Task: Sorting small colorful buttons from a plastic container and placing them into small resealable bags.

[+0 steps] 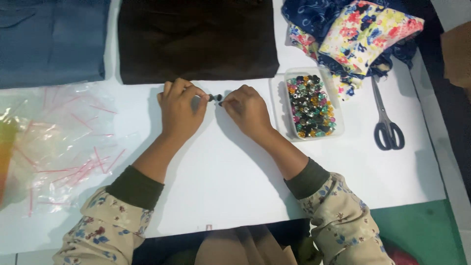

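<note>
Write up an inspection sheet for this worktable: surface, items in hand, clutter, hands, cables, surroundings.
Surface: white sheet over the table, green edge at lower right.
Job's things: two small dark beads between the fingertips; clear plastic tray of coloured beads just right of the hands.
Clutter: clear plastic bags with red strips at left; scissors at right, closed.
Grippers: left hand and right hand each pinch a bead, close together.
Cables: nothing seen.
Surroundings: folded blue cloth, dark brown cloth and floral fabric along the far edge.
</note>
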